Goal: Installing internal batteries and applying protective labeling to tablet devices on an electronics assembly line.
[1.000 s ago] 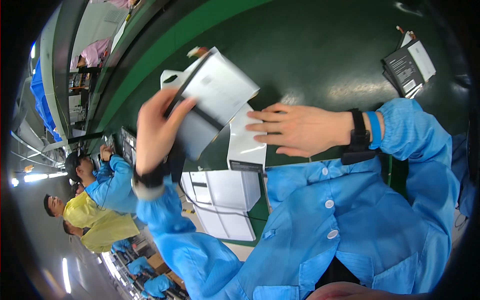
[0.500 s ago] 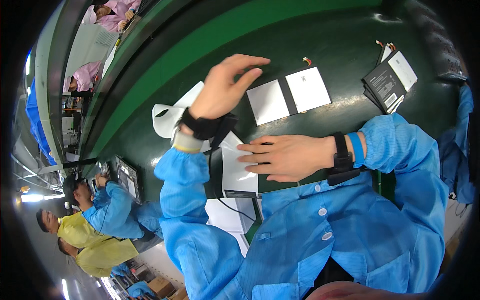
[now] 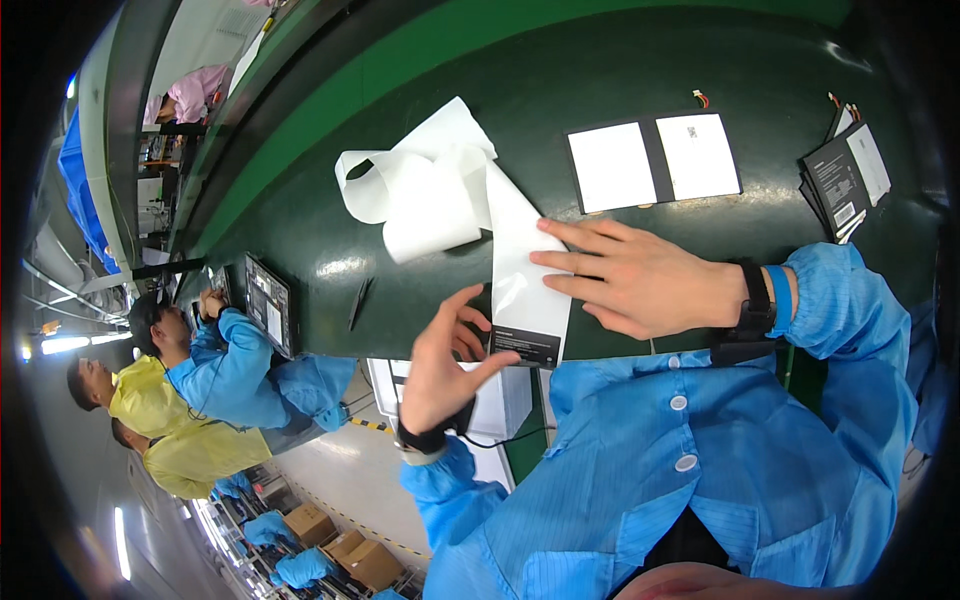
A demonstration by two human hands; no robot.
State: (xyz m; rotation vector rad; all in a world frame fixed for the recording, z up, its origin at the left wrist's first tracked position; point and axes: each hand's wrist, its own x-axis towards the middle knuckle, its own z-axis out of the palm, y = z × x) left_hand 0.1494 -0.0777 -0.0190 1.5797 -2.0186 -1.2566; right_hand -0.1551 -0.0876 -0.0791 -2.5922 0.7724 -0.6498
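A long white label strip [image 3: 520, 250] lies on the dark green bench, its far part curling into a loose heap of white backing [image 3: 430, 200]. At its near end is a black printed label [image 3: 528, 347]. My right hand [image 3: 645, 280] rests flat with fingers spread, the fingertips on the strip's right side. My left hand [image 3: 440, 365] is at the near left corner, fingers bent and apart, with the thumb over the black label. Beyond my right hand lies a flat battery pack [image 3: 655, 160] with two white panels, a black middle band and a small red-and-yellow wire connector.
Several black and white battery packs [image 3: 845, 180] are stacked at the far right. A black pen-like tool [image 3: 360, 303] lies left of the strip. A white bin [image 3: 510, 405] stands below the bench edge. Co-workers sit at left, one beside a tablet-like device [image 3: 270, 305].
My left hand has come down and back from above the bench to the strip's near corner. The white backing heap now shows fully. My right hand stays on the strip; the view has shifted.
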